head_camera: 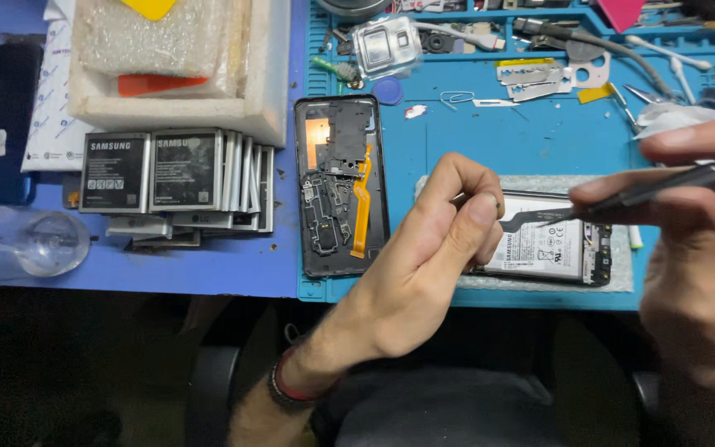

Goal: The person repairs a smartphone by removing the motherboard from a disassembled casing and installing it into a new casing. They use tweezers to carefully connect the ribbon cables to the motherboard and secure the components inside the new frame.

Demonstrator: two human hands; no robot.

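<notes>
over the blue work mat [490,141], my left hand [424,257] hides the near end of the opened phone [552,248], its pale battery showing. thumb and forefinger are pinched together on something too small to make out. my right hand [693,248], cut off at the frame edge, grips dark tweezers [622,194], tips just over that phone. left of it lies a black phone frame [341,186] with an orange flex strip. further left, a fanned stack of grey batteries [175,178] and a white foam tray [175,91].
</notes>
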